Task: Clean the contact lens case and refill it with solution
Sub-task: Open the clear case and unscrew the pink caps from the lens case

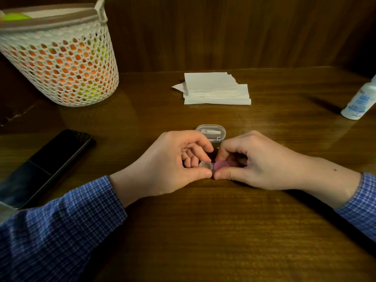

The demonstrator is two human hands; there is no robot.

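Right, the small clear plastic contact lens case (211, 166) sits low over the brown wooden counter (203, 231), held between your two hands. Your left hand (175, 161) pinches the open clear well (205, 165) between thumb and curled fingers; your right hand (250, 161) pinches the round purple cap (221, 165) on the other well, thumb tips almost touching. Both grips curled tight on it, neither spread. Judgement: case is light, stiff, probably slick if wet, so hold the well body by its rim with the left and twist the cap edge with the right. The white solution bottle with blue label (360, 102) stands well apart at far right, the stack of white paper tissues (215, 90) beyond the hands, near the clear oval plastic box (211, 132)
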